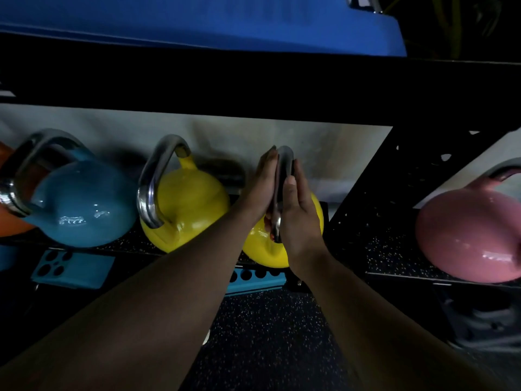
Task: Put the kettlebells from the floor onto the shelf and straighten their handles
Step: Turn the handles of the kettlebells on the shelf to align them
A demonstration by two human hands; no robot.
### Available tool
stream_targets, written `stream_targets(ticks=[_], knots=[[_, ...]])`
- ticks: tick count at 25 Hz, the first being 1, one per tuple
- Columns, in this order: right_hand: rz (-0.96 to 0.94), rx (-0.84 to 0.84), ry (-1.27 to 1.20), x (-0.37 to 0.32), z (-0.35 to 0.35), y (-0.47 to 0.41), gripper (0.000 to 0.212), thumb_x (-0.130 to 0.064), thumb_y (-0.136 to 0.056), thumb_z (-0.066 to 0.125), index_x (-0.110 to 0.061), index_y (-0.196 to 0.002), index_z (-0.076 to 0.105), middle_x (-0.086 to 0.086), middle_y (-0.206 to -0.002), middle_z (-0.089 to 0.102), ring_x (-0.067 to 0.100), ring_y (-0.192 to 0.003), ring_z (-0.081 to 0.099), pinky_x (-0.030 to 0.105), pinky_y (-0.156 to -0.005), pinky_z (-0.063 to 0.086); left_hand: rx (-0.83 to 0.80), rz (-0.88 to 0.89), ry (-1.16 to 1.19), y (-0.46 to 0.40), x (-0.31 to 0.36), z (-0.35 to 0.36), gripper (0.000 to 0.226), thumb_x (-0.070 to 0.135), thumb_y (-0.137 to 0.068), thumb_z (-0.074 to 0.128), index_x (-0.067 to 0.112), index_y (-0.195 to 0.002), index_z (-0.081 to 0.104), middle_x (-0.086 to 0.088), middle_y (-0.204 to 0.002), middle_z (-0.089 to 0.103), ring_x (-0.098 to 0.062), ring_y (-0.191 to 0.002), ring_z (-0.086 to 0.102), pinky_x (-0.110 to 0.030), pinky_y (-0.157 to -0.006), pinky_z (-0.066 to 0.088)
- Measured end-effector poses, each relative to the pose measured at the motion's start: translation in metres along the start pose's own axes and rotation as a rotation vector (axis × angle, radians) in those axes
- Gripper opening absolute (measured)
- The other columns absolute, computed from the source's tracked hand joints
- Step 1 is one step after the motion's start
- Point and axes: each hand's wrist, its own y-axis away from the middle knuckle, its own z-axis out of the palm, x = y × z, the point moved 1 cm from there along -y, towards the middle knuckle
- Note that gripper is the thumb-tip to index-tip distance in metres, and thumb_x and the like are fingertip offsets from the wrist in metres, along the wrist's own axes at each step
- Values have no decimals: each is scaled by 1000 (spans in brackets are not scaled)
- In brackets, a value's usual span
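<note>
Right hand (300,210) and left hand (263,187) both pressed flat against the steel handle (284,170) of the right yellow kettlebell (265,249), 1 palm on each side, fingers extended upward along the loop rather than curled around it. Handle is sandwiched between the palms; the left fingertips (272,152) reach its top curve, and the right thumb (290,183) lies over its front edge. Both forearms come in from the bottom of frame over the speckled rubber floor (267,334).

That kettlebell sits on the lower shelf (394,258), at the front lip, handle seen edge-on toward the camera. A teal perforated bracket (253,277) runs along the shelf front just under it, and another teal plate (73,268) sits further left.

Just left, on the same shelf: a second yellow kettlebell (194,210), handle turned at an angle, near but not clearly touching the held one. Left of that, a blue kettlebell (84,204), handle also angled. An orange kettlebell (11,221) is partly hidden behind the blue one at the frame's left edge.

To the right, past a black perforated upright (394,179), a pink kettlebell (468,235) sits in the next bay, handle cut off by the frame.

Behind the row is a pale wall (225,136). Above is a black shelf beam (253,88), with a blue padded mat (197,21) on top.
</note>
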Motion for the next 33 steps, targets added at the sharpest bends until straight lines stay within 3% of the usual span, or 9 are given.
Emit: stream_targets(ticks=[5, 7, 11, 14, 20, 28, 30, 32, 33], knots=[[-24, 14, -25, 0, -7, -9, 42, -40, -104, 36, -44, -145, 33, -4, -62, 62, 11, -47, 51, 23, -39, 39, 33, 50, 8, 2, -4, 3, 54, 59, -101, 25, 32, -143, 46, -5, -134, 58, -13, -111, 58, -37, -96, 49], [-34, 0, -13, 0, -10, -9, 43, -41, -104, 35, -44, -146, 33, -7, -55, 57, 12, -48, 49, 23, -39, 38, 37, 47, 7, 2, -5, 5, 56, 60, -100, 24, 32, -144, 43, -6, -135, 58, -11, -107, 59, -35, -92, 50], [-8, -15, 64, 0, -9, -7, 45, -45, -103, 32, -45, -148, 27, 1, -87, 59, 4, -55, 55, 20, -40, 40, 24, 50, 21, 2, -2, 5, 56, 56, -102, 23, 29, -147, 41, -9, -143, 53, -20, -124, 54, -40, -102, 46], [4, -14, 46, 0, -8, -6, 45, -44, -103, 31, -45, -148, 26, 8, -101, 56, 2, -57, 58, 21, -41, 42, 13, 67, -6, 4, 1, 5, 53, 52, -104, 23, 26, -146, 43, -9, -141, 54, -19, -124, 54, -31, -97, 47], [13, -18, 108, -1, -9, -5, 46, -47, -102, 31, -48, -147, 24, 17, -119, 65, 3, -66, 61, 19, -46, 48, 12, 47, -90, 2, 4, 1, 54, 54, -103, 21, 29, -145, 44, -12, -142, 54, -24, -128, 52, -48, -109, 40], [-44, -10, 160, 4, -14, -5, 47, -47, -102, 32, -47, -148, 23, 1, -93, 68, 13, -66, 65, 37, -53, 57, -2, 9, -166, -1, 5, -2, 55, 56, -101, 22, 28, -141, 48, -13, -136, 58, -26, -123, 54, -49, -107, 41], [-27, -25, 215, 0, -18, -8, 48, -45, -102, 35, -42, -150, 25, 1, -104, 71, 15, -84, 69, 45, -72, 61, 23, -8, -213, -3, 8, -3, 52, 51, -103, 24, 25, -138, 52, -14, -135, 58, -28, -123, 54, -45, -107, 40], [-64, -69, 356, -10, -25, -14, 47, -41, -101, 40, -35, -148, 33, 4, -117, 68, 11, -102, 66, 37, -87, 56, 137, 103, -359, 4, 16, -4, 45, 42, -104, 31, 19, -134, 55, -14, -133, 60, -30, -122, 55, -35, -101, 43], [-117, -72, 465, -19, -32, -16, 43, -39, -100, 45, -32, -143, 41, 2, -107, 70, 3, -97, 65, 25, -82, 54, 205, 237, -483, 11, 20, -3, 40, 37, -103, 37, 17, -132, 57, -13, -130, 61, -31, -120, 56, -32, -95, 45]])
